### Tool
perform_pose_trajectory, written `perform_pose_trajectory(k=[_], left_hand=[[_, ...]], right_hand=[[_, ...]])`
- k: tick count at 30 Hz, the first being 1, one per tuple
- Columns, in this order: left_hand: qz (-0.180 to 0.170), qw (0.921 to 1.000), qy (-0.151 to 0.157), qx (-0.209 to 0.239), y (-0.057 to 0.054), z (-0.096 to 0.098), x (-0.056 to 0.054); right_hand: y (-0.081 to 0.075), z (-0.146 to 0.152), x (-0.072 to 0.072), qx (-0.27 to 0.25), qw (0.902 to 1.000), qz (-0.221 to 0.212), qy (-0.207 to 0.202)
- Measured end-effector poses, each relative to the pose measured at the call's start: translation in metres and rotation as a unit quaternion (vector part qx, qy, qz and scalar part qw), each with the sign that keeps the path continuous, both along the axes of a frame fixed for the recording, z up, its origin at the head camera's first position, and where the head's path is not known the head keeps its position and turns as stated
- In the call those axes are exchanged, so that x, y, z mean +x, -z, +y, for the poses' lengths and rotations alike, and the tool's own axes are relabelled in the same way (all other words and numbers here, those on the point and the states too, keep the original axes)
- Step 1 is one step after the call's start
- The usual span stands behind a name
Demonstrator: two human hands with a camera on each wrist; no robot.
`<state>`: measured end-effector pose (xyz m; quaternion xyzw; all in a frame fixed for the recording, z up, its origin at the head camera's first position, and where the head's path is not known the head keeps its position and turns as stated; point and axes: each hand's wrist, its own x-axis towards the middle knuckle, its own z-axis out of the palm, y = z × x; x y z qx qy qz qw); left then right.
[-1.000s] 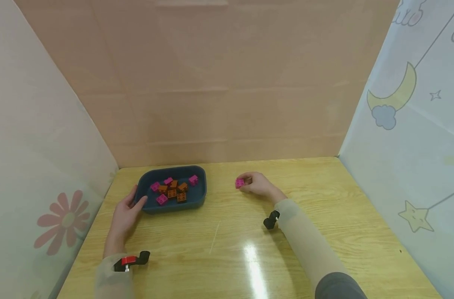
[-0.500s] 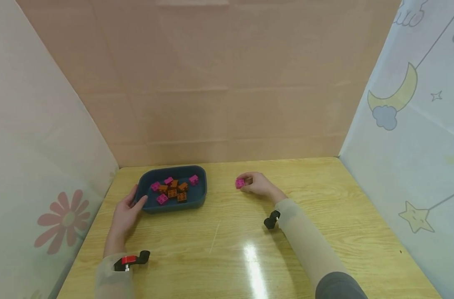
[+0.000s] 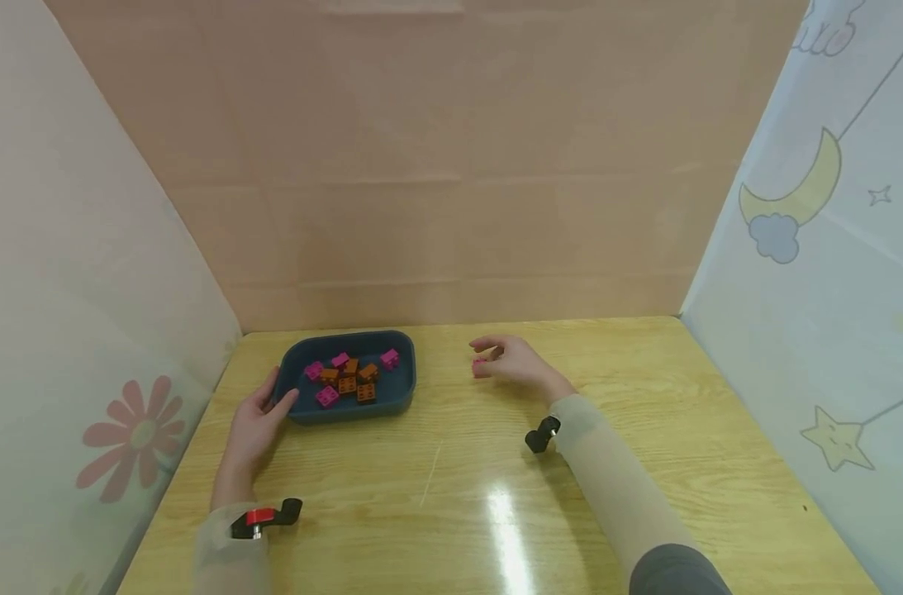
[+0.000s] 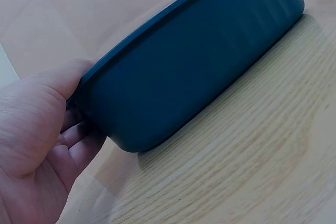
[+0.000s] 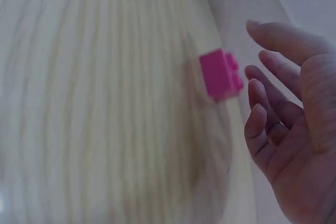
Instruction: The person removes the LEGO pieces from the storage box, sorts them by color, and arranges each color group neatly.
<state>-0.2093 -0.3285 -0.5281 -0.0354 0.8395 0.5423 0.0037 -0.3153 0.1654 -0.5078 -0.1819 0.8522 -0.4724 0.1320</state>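
Observation:
A dark blue plastic tray [image 3: 347,416] stands at the back left of the table. My left hand [image 3: 252,430] grips its left end; in the left wrist view the thumb lies over the rim and the fingers are against the outer wall [image 4: 178,72]. Inside lie several pink bricks [image 3: 327,397] and several orange bricks [image 3: 366,392]. To the right of the tray, a single pink brick [image 5: 216,74] sits on the tabletop, studs turned toward my right hand [image 5: 302,108]. That hand is apart from it, fingers loosely spread, and in the head view it partly covers the brick.
The light wooden table [image 3: 392,512] ends at a brown paper-covered back wall [image 3: 451,207]. White patterned panels [image 3: 830,289] close off both sides. Each wrist wears a black mount [image 3: 544,434].
My right hand has let go of the single pink brick; its fingers have spread and lifted off, leaving the brick on the table. The left hand keeps its hold on the tray.

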Motion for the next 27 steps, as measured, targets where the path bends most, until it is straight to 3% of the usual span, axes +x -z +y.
perform_pose_trajectory(k=[10,14,19,27], left_hand=[[0.006,0.9997,-0.006,0.022,0.000,0.000,0.005],[0.008,0.9996,-0.011,0.024,0.000,0.003,0.008],[0.015,0.9995,-0.012,0.024,0.000,0.008,0.009],[0.020,0.9988,-0.007,0.045,0.006,0.020,0.006]], right_hand=[[-0.038,-0.069,-0.019,0.054,0.9887,0.112,-0.083],[-0.049,-0.094,-0.025,0.056,0.9846,0.119,-0.115],[-0.056,-0.116,-0.035,0.095,0.9728,0.135,-0.163],[-0.063,-0.129,-0.043,0.135,0.9587,0.138,-0.209]])
